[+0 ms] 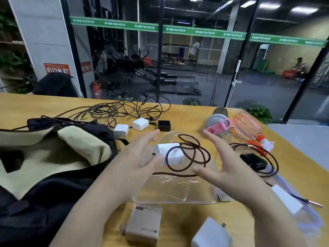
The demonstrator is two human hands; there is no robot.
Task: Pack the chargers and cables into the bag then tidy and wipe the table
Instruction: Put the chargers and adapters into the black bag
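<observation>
A white charger with a dark braided cable looped around it lay in a clear plastic tray at the middle of a yellow wooden table, framed by a person's two bare hands. The left hand hovered at the tray's left side with fingers spread and straight, its thumb touching or just short of the charger; motion blur made contact hard to judge. The right hand was held open on the tray's right side, fingers extended and apart, gripping nothing. To the left, a black bag with a cream lining sat gaping open on the table. Beyond the tray stood two more white chargers and a small black charger, with a tangle of dark cables spread behind them. Nearer the camera lay a beige charger and another white charger. On the right, a second black adapter rested within a loop of braided cable, just beside a pink ribbed spray bottle lying on its side and a grey bottle with a pink strap. A white plug lay by the right wrist.
</observation>
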